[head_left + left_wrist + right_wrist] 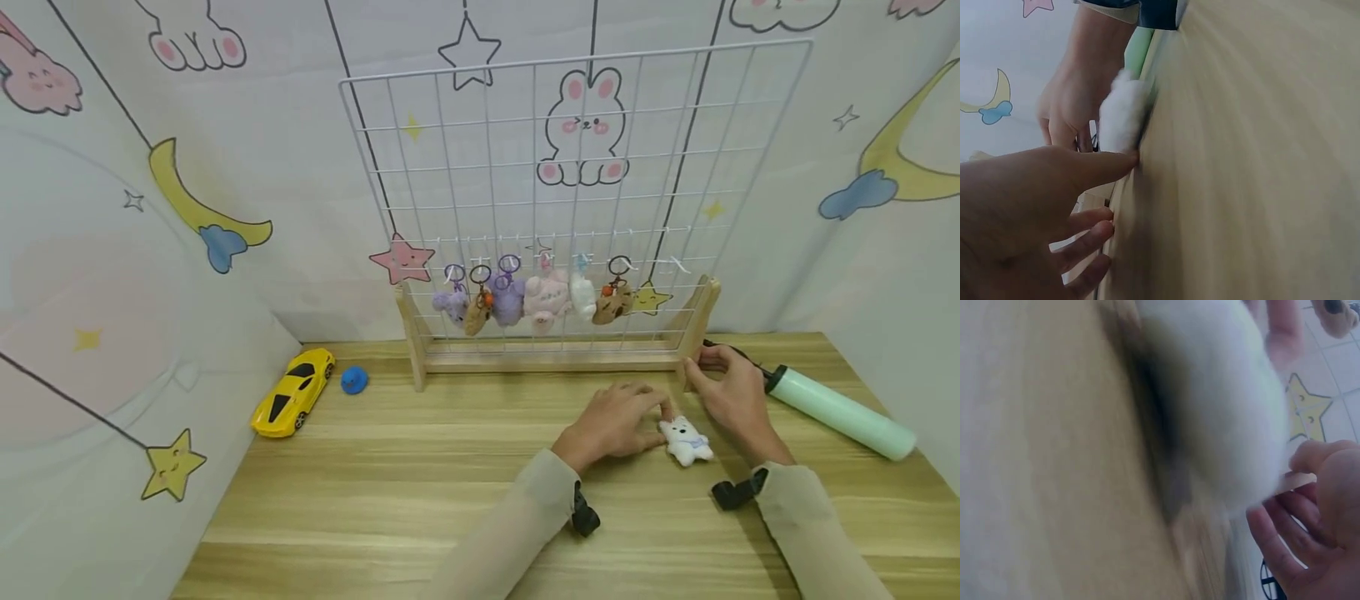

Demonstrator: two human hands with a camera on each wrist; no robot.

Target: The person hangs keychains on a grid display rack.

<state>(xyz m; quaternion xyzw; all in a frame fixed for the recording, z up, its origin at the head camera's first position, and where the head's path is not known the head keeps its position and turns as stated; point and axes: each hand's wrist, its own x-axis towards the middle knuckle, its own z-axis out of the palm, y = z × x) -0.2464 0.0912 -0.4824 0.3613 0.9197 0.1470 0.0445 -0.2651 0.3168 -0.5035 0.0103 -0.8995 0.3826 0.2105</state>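
Note:
A small white plush bear [684, 443] with a pale blue-lilac scarf lies on the table. My left hand [618, 421] is right beside it, fingers loosely bent, thumb tip at the plush's edge; in the left wrist view the bear is a white blur [1124, 112] beyond that thumb. My right hand [727, 400] pinches the right wooden foot [686, 371] of a white wire grid rack [577, 196] between thumb and fingers. In the right wrist view a pale strip of wood [1297, 481] shows between them. Several plush keychains hang from the rack's hooks, including a pink one [547, 300].
A mint-green cylinder [840, 412] with a black end lies behind my right hand. At the left are a yellow toy car [294, 393] and a small blue toy [354, 380]. A patterned cloth backdrop [300, 108] surrounds the wooden table [360, 500].

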